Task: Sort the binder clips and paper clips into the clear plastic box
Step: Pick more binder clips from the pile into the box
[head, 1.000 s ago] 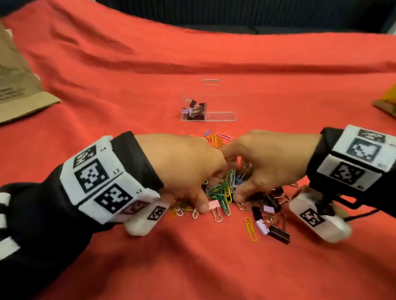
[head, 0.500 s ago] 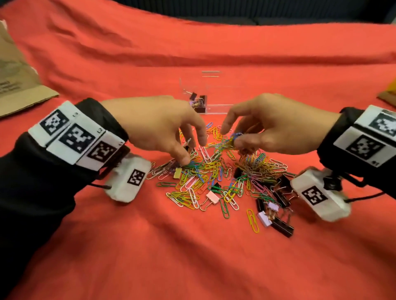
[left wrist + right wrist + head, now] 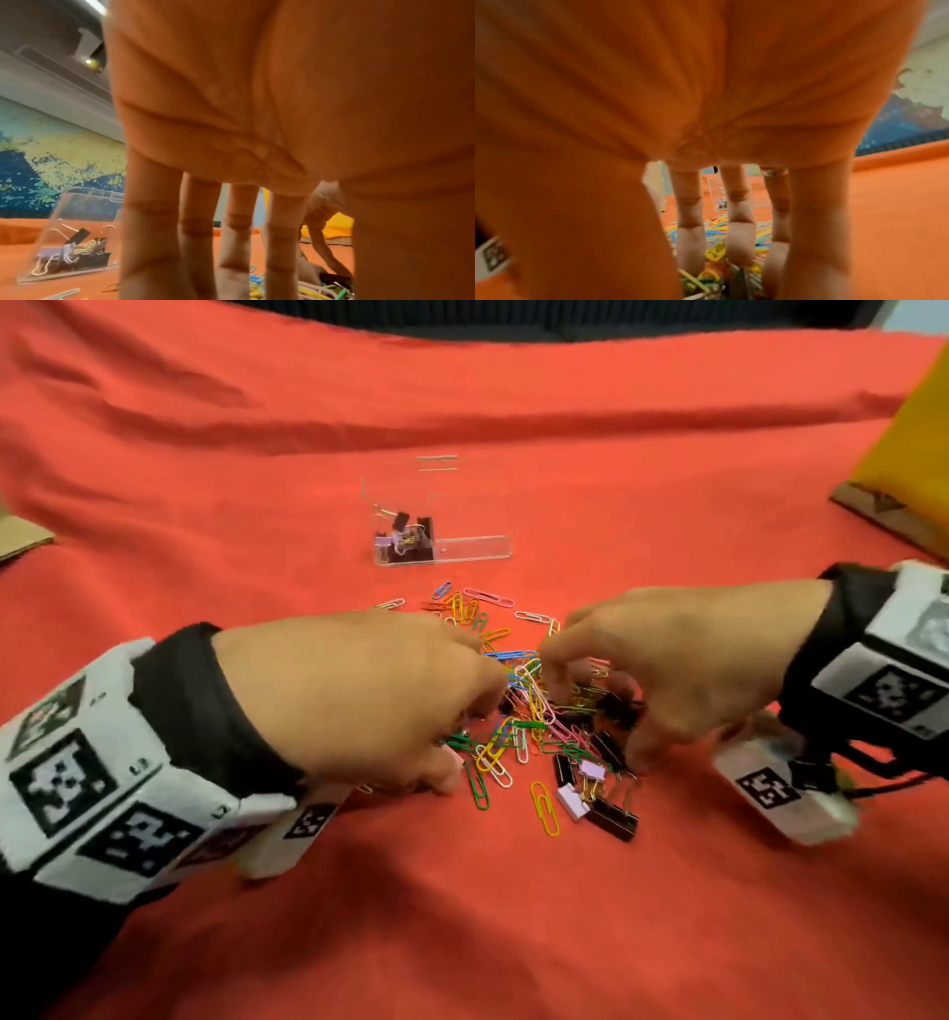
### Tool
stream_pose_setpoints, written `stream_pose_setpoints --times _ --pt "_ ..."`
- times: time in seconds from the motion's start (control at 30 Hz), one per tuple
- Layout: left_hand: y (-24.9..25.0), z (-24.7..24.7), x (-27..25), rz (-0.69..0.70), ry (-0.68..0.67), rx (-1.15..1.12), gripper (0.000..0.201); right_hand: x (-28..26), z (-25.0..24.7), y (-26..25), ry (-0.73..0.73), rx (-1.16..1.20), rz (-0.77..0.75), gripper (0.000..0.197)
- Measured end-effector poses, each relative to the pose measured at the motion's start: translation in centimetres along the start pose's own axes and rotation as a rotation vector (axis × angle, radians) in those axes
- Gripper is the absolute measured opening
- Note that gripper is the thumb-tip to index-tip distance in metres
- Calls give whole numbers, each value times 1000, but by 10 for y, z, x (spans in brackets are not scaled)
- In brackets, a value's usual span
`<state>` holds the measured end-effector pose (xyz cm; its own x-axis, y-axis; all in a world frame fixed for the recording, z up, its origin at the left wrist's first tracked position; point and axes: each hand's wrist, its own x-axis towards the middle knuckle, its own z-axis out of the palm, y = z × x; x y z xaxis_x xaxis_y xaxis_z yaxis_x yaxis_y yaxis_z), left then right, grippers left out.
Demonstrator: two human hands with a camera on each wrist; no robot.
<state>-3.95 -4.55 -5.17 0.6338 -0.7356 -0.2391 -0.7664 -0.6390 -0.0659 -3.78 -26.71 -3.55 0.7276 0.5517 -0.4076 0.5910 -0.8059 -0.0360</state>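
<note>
While both hands, the left hand (image 3: 369,706) and right hand (image 3: 683,670), dug curled fingers into the clip pile (image 3: 534,726) between them, their grips stayed hidden; beyond, the clear plastic box (image 3: 441,531) held few binder clips.

Black sleeves (image 3: 205,711) on both arms; white wrist blocks (image 3: 102,793) checkered with black square markers; a black cable (image 3: 893,783) trailing off the right one.

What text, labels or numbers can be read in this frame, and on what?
"L3": on the left wrist band, beside its square black-and-white codes; blurred, so uncertain.
A second small label lower on that band: too blurred to read.
Right wrist band: coded squares only, no readable text.
Clear plastic box: no print visible.
</note>
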Motion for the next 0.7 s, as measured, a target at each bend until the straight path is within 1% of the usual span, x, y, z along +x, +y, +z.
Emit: stream_pose_setpoints --times 0.13,0.2,0.33,0.4,0.5,0.6,0.7 --pt "-2 -3 -4 18 -40 -51 33 4 1 -3 132 33 -43 20" --pt "-2 -7 -8 16 -26 -43 25 7 0 -4 168 78 -46 14" --pt "-6 -14 -15 -23 29 -43 15 8 -7 1 265 181 -30 12" --pt "-10 -18 -15 -36 25 -51 12 8 -8 4 296 238 -24 20" --pt "-13 -21 -13 -23 37 -119 13 7 -8 9 292 346 -14 35" --pt "-16 -22 -12 -28 57 -150 14 5 -9 15 292 449 -23 33" --pt "-18 -23 -13 -51 48 -108 16 2 -9 20 306 545 -34 34"
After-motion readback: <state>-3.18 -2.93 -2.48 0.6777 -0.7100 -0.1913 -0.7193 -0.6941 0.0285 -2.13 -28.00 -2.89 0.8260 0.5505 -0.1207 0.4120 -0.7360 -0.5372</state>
